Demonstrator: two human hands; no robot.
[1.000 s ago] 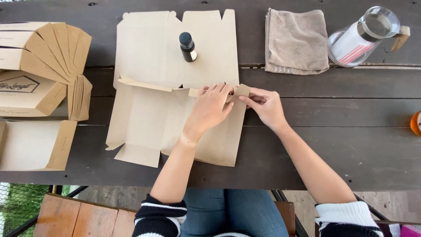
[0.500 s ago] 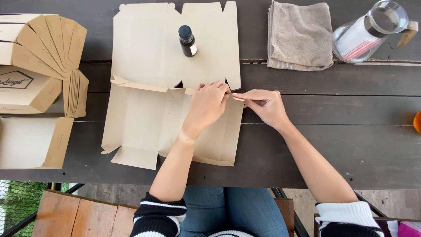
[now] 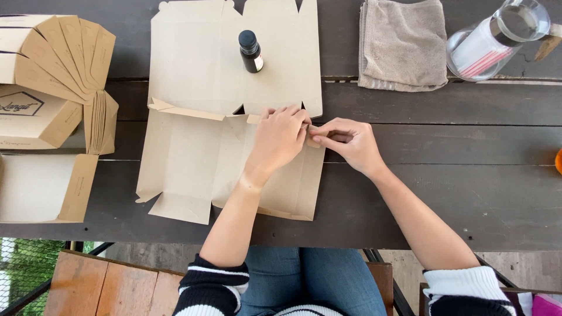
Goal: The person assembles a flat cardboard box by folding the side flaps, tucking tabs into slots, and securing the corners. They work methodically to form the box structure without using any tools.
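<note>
A flat brown cardboard box blank (image 3: 193, 158) lies unfolded on the dark wooden table (image 3: 445, 193). A small dark bottle (image 3: 251, 51) with a black cap stands on its far panel. My left hand (image 3: 280, 139) presses down on the blank near its right edge, fingers curled at the fold line. My right hand (image 3: 346, 143) pinches a small cardboard side flap at that same edge, its fingertips touching those of the left hand.
Folded and stacked cardboard boxes (image 3: 52, 76) sit at the left, with an open box (image 3: 44, 187) below them. A folded beige towel (image 3: 404, 44) lies at the back, and a glass jar (image 3: 497, 38) holding pink sticks is at the far right.
Both hands stay at the blank's right edge; my right hand's fingers have closed in against the left hand on the small flap. The view has shifted slightly.
</note>
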